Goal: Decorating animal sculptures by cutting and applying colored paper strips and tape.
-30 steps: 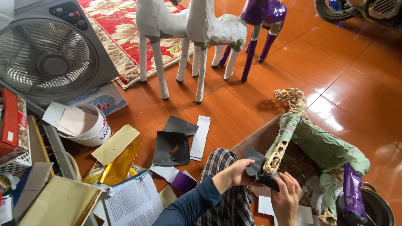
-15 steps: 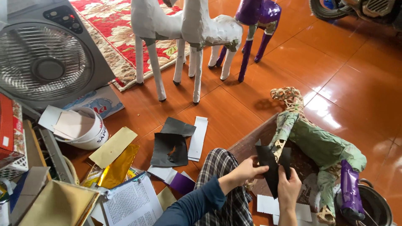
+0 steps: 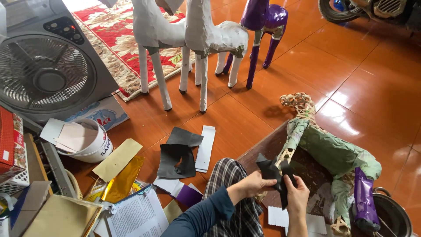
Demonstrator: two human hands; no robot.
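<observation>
Head view: both hands pinch a black paper strip (image 3: pixel 272 173) against the foreleg of a green frame animal (image 3: pixel 333 153) on a board; left hand (image 3: pixel 254 183) grips its upper end, right hand (image 3: pixel 297 195) its lower, the strip running roughly upright between them.

black paper (image 3: pixel 272 174) — crumpled, irregular, matte, pinched between both hands, lower centre-right of frame | touches the pale front leg of the animal figure (image 3: pixel 330 151) | figure — woven-frame head bare, body in green paper, one hind leg purple, lying on its side on a dark board, right of frame
</observation>
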